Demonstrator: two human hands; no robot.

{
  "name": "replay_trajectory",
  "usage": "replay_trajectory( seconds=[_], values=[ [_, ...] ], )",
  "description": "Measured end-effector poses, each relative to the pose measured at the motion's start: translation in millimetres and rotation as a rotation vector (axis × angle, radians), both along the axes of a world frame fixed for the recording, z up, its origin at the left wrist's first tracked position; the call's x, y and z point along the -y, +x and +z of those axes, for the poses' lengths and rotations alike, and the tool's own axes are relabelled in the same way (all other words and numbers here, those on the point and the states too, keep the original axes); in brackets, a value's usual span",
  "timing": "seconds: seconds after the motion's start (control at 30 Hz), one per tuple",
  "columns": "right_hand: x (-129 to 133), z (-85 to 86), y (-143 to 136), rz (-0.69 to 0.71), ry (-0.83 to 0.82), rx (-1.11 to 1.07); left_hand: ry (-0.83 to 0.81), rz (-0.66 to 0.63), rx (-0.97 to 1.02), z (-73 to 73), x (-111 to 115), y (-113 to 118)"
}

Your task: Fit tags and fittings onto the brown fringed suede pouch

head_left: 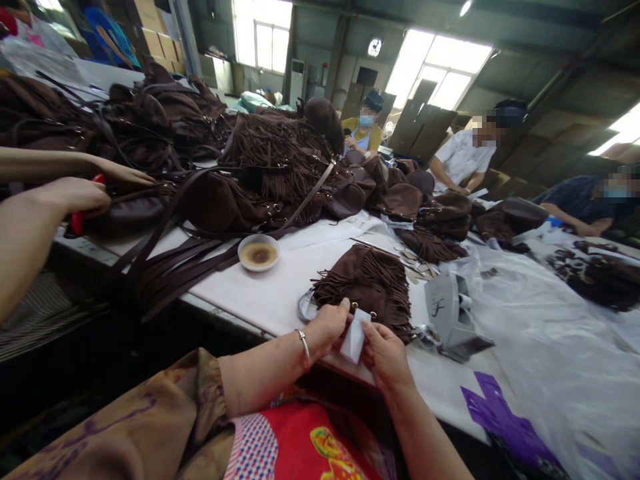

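Observation:
A brown fringed bag (367, 277) lies on the white table near its front edge. At the bag's near side, my left hand (330, 327) has its thumb and fingers pinched at the left of a small white wrapped piece (356, 337). The fingers of my right hand (385, 350) close on the piece's right side. Gold-coloured rings show on the bag just above the white piece. The undersides of both hands' fingers are partly hidden.
Left of the bag stands a white bowl (259, 253) with brownish contents. A grey box (450, 313) is to its right, beside plastic sheeting (540, 347) and purple tape (505, 420). Brown bags (280, 153) pile up behind. At left, another person's hand holds a red-handled tool (77, 223).

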State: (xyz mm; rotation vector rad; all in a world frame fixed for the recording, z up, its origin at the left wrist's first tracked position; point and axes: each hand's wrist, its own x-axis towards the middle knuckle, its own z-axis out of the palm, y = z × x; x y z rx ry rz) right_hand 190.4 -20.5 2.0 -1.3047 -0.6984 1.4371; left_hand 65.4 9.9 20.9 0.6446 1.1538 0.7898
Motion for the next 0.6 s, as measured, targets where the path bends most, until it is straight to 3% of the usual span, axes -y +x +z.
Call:
replay_trajectory(
  seconds=[0.1,0.17,0.27,0.43,0.6],
  values=[
    [-0.9,-3.9,0.4,-0.003,0.003,-0.037,0.085,-0.152,0.023,4.0,17.3,-14.0],
    [-2.2,-7.4,0.8,-0.008,0.013,-0.015,0.191,-0.187,-0.030,5.1,28.4,-20.6],
    [-4.3,-11.4,1.7,-0.013,0.026,0.021,0.310,-0.208,-0.139,4.4,37.6,-24.1],
    [-4.4,-12.4,-2.1,-0.012,0.035,0.078,0.146,-0.183,-0.163,-1.7,38.4,-20.9],
    [5.1,6.2,7.0,0.039,0.121,0.353,0.298,-0.165,-0.269,-6.1,33.7,-21.5]
  ],
)
